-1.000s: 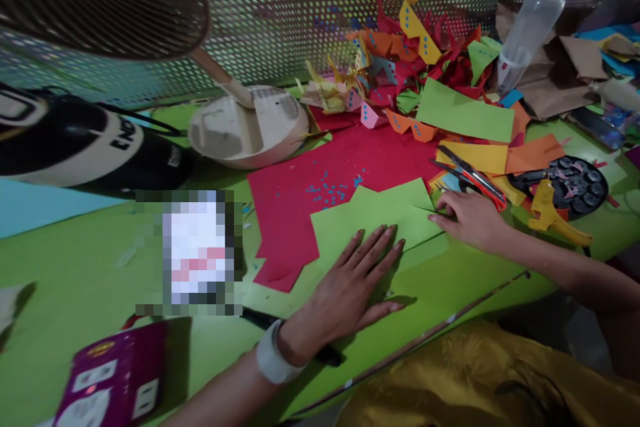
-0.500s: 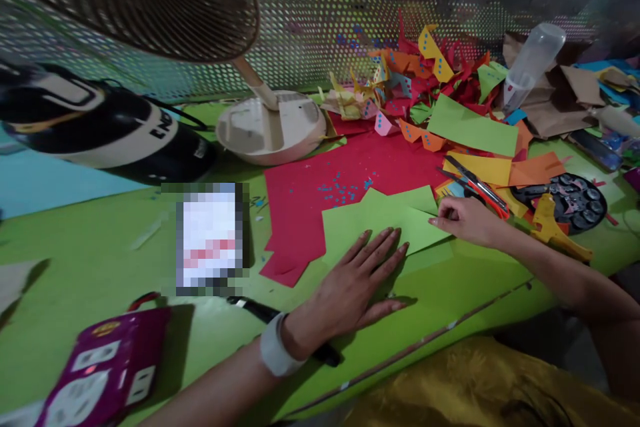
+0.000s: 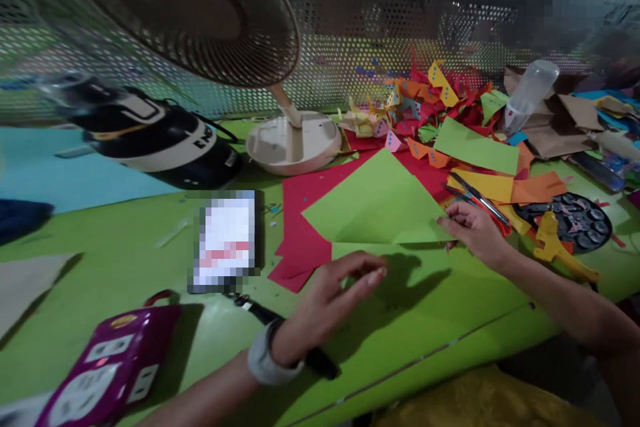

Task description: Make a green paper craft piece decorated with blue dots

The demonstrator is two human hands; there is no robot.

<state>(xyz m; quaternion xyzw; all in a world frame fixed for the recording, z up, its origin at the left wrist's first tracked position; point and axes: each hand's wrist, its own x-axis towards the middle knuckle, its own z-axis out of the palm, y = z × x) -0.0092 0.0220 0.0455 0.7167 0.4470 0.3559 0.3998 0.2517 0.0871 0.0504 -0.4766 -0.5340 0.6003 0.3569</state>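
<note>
A sheet of light green paper [image 3: 380, 203] is partly raised off the table, with one corner pointing up and away and a crease along its lower edge. My right hand [image 3: 475, 233] pinches its right end between thumb and fingers. Below the sheet's near edge, my left hand [image 3: 340, 293] hovers with bent fingers and the thumb apart, nothing seen in it; a wristband is on that wrist. Red paper [image 3: 300, 240] lies under the green sheet. Just beyond my right hand are scissors [image 3: 477, 195] and a cutter with an orange handle [image 3: 500, 217].
A fan [image 3: 295, 147] and a black bottle [image 3: 170, 140] stand at the back left. A pixelated phone-like object [image 3: 227, 233] and a purple power strip [image 3: 115, 353] lie at left. Folded paper shapes [image 3: 420, 107] pile up behind; a yellow glue gun [image 3: 555, 240] is at right.
My left hand has come up off the green paper, its flat fingers now bent. The sheet has shifted and lifted, showing one broad face, while my right hand keeps its end. The view has shifted left.
</note>
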